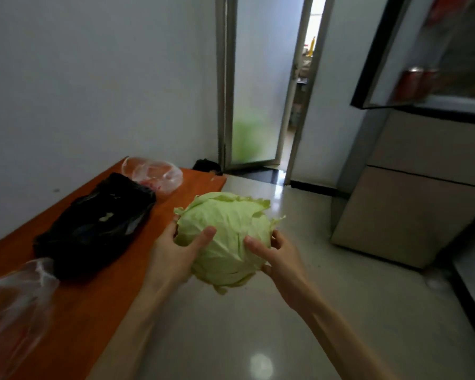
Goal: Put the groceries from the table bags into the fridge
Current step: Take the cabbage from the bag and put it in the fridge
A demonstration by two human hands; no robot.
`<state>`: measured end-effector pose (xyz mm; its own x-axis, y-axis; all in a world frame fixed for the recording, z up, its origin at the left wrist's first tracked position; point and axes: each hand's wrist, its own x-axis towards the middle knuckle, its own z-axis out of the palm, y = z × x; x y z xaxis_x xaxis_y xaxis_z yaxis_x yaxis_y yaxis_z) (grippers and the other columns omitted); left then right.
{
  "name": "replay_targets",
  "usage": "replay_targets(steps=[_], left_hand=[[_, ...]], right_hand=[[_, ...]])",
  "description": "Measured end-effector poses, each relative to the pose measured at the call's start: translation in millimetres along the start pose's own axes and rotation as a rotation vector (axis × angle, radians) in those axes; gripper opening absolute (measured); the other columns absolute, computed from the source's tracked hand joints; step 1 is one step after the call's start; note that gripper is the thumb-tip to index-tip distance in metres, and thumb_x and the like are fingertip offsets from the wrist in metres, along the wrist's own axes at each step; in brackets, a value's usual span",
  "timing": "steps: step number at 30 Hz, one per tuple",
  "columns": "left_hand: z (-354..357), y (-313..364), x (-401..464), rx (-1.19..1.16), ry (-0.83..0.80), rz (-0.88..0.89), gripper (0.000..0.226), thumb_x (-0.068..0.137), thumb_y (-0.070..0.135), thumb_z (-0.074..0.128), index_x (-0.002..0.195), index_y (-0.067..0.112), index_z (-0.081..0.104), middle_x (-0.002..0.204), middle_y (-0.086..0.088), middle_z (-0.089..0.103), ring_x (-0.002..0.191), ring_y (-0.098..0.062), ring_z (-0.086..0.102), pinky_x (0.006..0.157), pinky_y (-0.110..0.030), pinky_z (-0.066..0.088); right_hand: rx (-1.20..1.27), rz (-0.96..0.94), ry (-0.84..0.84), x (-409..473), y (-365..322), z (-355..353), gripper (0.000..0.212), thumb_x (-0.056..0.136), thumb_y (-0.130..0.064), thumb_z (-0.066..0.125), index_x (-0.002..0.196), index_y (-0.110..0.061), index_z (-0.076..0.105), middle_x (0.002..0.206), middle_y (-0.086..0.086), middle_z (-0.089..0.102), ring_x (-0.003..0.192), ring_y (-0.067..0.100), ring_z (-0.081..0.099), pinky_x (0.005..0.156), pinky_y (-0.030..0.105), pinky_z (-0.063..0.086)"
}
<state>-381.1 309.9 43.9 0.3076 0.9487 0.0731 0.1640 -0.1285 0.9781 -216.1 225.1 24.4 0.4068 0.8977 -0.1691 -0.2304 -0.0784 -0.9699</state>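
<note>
Fridge (412, 187) stands at the right of the view, its upper door (390, 50) swung open toward the camera; red cans (414, 83) sit in the door shelf, blurred. Table (99, 297), orange-topped, runs along the wall well left of the fridge, with pale glossy floor (258, 338) between the two. Frosted glass door (252, 91) stands ajar behind the far end of the table, left of the fridge. Black bag (93, 229) lies crumpled on the table, on the side away from the fridge. Cabbage (228, 237), pale green with loose outer leaves, is held in the air past the table edge nearest the fridge, above the floor and lower than the open fridge door, touching neither table nor fridge. Clear bag (154, 171) lies at the far end of the table, just beyond the black bag; its contents are reddish and indistinct. Second clear bag (17, 305) lies at the near end of the table, blurred. Left hand (176, 253) grips the cabbage on the side away from the fridge, thumb across the front, fingers wrapped behind. Right hand (280, 256) grips the fridge-facing side, thumb on the front, fingers curled round the back.
</note>
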Motion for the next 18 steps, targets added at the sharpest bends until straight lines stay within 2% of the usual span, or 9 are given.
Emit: replay_targets(steps=[1,3,7,10,12,14,16,18], left_hand=[[21.6,7.3,7.4,0.008,-0.059,0.038,0.069,0.057,0.058,0.075,0.115,0.028,0.055,0.096,0.022,0.059,0.089,0.004,0.057,0.064,-0.006,0.047],[62.6,18.5,26.6,0.033,-0.187,0.107,0.068,0.059,0.048,0.070,0.122,0.029,0.051,0.100,0.024,0.056,0.089,0.008,0.053,0.061,-0.003,0.046],[155.6,41.0,81.4,0.024,-0.363,0.203,0.093,0.056,0.051,0.074,0.139,0.026,0.042,0.121,0.008,0.059,0.102,-0.005,0.057,0.074,-0.015,0.051],[234.9,60.1,125.7,-0.045,-0.444,0.258,0.096,0.052,0.061,0.079,0.136,0.029,0.045,0.118,0.008,0.061,0.099,-0.003,0.058,0.068,-0.013,0.053],[284.9,75.5,154.8,-0.088,-0.499,0.265,0.099,0.047,0.066,0.076,0.135,0.031,0.047,0.118,0.008,0.063,0.102,-0.006,0.060,0.075,-0.022,0.056],[332.2,91.6,179.0,-0.120,-0.545,0.270,0.098,0.048,0.065,0.076,0.135,0.030,0.048,0.118,0.008,0.063,0.103,-0.006,0.060,0.083,-0.027,0.054],[379.3,109.5,199.0,-0.155,-0.603,0.287,0.091,0.054,0.058,0.080,0.134,0.028,0.049,0.118,0.007,0.063,0.102,-0.004,0.060,0.083,-0.023,0.053],[424.3,125.8,214.9,-0.173,-0.653,0.306,0.085,0.055,0.052,0.075,0.133,0.027,0.050,0.116,0.007,0.063,0.102,-0.004,0.060,0.083,-0.023,0.053]], right_hand=[[0.021,-0.016,0.045,3.4,-3.7,-21.5,0.083,0.053,-0.039,0.083,0.126,-0.014,0.052,0.120,0.004,0.063,0.104,0.019,0.064,0.089,0.039,0.054],[0.056,-0.049,0.128,12.5,-13.5,-61.9,0.089,0.048,-0.044,0.087,0.125,-0.013,0.053,0.120,0.005,0.063,0.104,0.019,0.065,0.089,0.041,0.054],[0.092,-0.140,0.273,39.9,-43.9,-142.8,0.090,0.050,-0.040,0.083,0.128,-0.011,0.050,0.117,0.005,0.065,0.102,0.019,0.066,0.088,0.041,0.054],[0.057,-0.220,0.389,69.6,-76.5,-205.7,0.092,0.049,-0.042,0.081,0.129,-0.009,0.050,0.116,0.006,0.066,0.102,0.020,0.066,0.091,0.043,0.052],[0.026,-0.261,0.463,90.6,-101.1,-246.9,0.094,0.047,-0.045,0.083,0.129,-0.010,0.050,0.116,0.005,0.066,0.103,0.020,0.065,0.094,0.045,0.050],[-0.002,-0.282,0.525,108.8,-124.8,-286.2,0.096,0.045,-0.048,0.084,0.128,-0.012,0.052,0.115,0.003,0.067,0.103,0.020,0.066,0.094,0.045,0.050],[-0.008,-0.313,0.594,123.8,-144.4,-324.5,0.094,0.044,-0.048,0.084,0.126,-0.013,0.053,0.113,0.003,0.068,0.102,0.019,0.066,0.094,0.045,0.050],[-0.008,-0.338,0.651,136.4,-159.0,-360.8,0.096,0.043,-0.051,0.085,0.125,-0.014,0.054,0.113,0.003,0.068,0.103,0.019,0.066,0.094,0.046,0.050]])
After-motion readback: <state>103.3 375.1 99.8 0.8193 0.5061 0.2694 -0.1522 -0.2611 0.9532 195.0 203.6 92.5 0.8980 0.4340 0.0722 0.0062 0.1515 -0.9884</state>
